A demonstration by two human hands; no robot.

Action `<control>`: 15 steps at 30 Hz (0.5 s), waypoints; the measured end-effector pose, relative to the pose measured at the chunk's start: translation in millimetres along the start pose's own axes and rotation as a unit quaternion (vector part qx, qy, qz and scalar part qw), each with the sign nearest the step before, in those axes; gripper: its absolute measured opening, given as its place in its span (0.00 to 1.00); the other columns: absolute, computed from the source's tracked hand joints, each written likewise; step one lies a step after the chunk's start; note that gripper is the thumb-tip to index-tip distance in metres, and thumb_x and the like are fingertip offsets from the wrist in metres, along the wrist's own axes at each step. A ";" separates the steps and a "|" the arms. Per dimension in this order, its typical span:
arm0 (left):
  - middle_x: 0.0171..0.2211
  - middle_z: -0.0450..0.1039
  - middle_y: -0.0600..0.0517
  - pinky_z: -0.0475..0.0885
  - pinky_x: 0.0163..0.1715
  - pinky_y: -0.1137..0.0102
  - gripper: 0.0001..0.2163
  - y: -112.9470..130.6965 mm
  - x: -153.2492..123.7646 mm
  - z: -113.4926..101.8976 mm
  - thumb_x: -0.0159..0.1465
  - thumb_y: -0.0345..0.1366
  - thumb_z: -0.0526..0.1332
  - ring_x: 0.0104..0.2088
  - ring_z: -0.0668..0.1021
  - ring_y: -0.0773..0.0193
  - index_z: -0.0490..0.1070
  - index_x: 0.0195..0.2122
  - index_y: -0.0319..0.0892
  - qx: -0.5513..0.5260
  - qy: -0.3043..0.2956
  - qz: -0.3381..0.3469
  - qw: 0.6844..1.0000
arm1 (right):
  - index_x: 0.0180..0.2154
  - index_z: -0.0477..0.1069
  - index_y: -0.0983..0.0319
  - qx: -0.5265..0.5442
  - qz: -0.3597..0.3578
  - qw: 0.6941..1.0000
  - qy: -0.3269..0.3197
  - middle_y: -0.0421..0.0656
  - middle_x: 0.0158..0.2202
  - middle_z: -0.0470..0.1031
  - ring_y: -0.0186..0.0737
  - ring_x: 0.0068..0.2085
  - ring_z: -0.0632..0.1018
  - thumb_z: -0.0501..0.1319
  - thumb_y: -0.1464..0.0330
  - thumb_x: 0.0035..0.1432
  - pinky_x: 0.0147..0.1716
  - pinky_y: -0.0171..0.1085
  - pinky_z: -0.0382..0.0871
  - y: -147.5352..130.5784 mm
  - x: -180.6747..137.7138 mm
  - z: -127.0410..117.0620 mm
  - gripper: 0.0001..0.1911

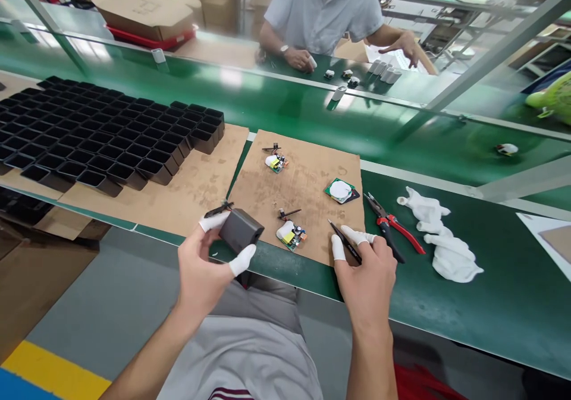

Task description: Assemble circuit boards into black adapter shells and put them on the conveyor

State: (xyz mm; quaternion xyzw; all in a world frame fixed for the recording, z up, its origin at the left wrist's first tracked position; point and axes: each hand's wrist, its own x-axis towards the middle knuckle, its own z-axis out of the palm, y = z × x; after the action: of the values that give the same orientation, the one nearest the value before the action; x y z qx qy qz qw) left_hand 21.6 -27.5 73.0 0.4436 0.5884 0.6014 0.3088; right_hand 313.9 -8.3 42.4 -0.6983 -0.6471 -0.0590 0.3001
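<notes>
Head view: the left hand [207, 263] grips a dark rectangular housing [241, 231] between thumb and index finger, both in white finger cots, and holds it tilted over the near edge of the green workbench [482, 311]. The right hand [368, 266] reaches to black tweezers [351, 247], its thumb and fingers on either side (I cannot tell whether they are pinched tight). The tweezers' tip points away over a cardboard sheet [312, 177]. Between the hands, on that cardboard, lies a circuit board with a yellow component [291, 235]; a similar board [276, 162] lies farther back, and a green-edged piece with a white round top [341, 191] sits near the right edge. Red-and-black pliers [392, 224] rest just beside the right hand, with crumpled white material [452, 257] beyond them. Rows of open black housings [98, 132] fill the left side. Across the green conveyor [276, 100], a co-worker [321, 16] sits with both hands at a bench.
</notes>
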 end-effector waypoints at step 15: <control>0.39 0.74 0.53 0.81 0.32 0.68 0.28 -44.7 30.3 -13.1 0.62 0.36 0.76 0.32 0.82 0.61 0.71 0.63 0.44 0.122 -0.087 0.098 0.984 | 0.65 0.78 0.62 0.295 -0.070 0.948 -0.093 0.53 0.53 0.85 0.53 0.53 0.86 0.67 0.66 0.74 0.52 0.48 0.84 -166.0 -35.7 26.9 0.21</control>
State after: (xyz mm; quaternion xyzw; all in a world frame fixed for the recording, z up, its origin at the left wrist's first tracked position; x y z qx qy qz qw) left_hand -9.4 -1.0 35.4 0.5845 0.5814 0.5117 0.2421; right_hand 144.2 -28.9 60.7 -0.5344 -0.7078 0.1790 0.4260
